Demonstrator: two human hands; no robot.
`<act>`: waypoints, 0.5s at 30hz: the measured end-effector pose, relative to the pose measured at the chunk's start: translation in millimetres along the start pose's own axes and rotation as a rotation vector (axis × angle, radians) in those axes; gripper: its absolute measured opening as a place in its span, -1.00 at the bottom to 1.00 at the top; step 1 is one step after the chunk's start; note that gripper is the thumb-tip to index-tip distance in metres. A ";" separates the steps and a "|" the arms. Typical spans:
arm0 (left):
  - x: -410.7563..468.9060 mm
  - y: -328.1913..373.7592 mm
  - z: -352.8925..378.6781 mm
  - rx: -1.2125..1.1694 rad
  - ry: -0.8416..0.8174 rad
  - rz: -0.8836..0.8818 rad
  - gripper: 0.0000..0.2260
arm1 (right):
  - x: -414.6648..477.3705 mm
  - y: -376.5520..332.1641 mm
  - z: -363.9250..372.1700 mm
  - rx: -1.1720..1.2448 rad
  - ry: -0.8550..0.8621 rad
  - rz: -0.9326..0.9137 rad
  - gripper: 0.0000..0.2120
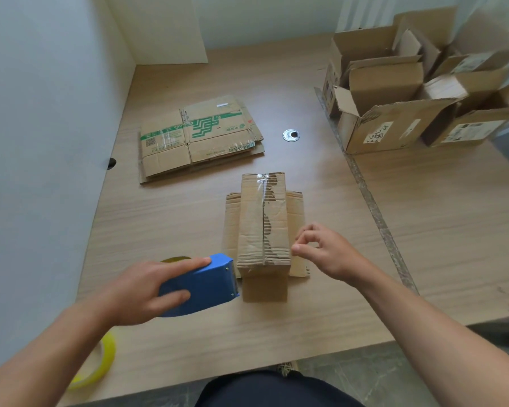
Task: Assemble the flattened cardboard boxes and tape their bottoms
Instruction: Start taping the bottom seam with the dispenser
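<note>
Our left hand grips the dispenser; our right hand hangs loosely curled, empty, beside the box, which looks light and crushable, so we'd hold its sides

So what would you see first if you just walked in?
The bright blue tape dispenser at the front, gripped by the left hand, beside an upturned box with tape along its seam. Then the flattened boxes stacked at the back left, and open boxes crowding the back right.
</note>
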State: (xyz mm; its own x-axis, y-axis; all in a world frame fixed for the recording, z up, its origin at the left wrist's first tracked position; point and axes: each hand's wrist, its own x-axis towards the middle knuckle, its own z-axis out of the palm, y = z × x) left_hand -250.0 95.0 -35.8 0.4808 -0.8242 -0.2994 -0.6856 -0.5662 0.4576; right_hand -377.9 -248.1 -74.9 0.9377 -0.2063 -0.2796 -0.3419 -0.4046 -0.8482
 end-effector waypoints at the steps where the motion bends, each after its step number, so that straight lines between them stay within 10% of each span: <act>1: 4.0 0.8 -5.0 -0.029 -0.045 -0.007 -0.45 | -3.2 4.9 0.5 0.018 0.000 0.033 -0.82; 15: 48.2 13.6 -17.8 -0.122 -0.226 -0.158 -0.55 | -8.1 32.1 27.1 0.101 0.071 0.269 -0.72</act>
State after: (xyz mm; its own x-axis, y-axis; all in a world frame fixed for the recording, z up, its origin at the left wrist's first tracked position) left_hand -226.5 47.8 -29.0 0.4329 -0.7164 -0.5472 -0.5350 -0.6927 0.4836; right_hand -394.7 -235.2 -112.1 0.8061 -0.3572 -0.4717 -0.5668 -0.2372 -0.7890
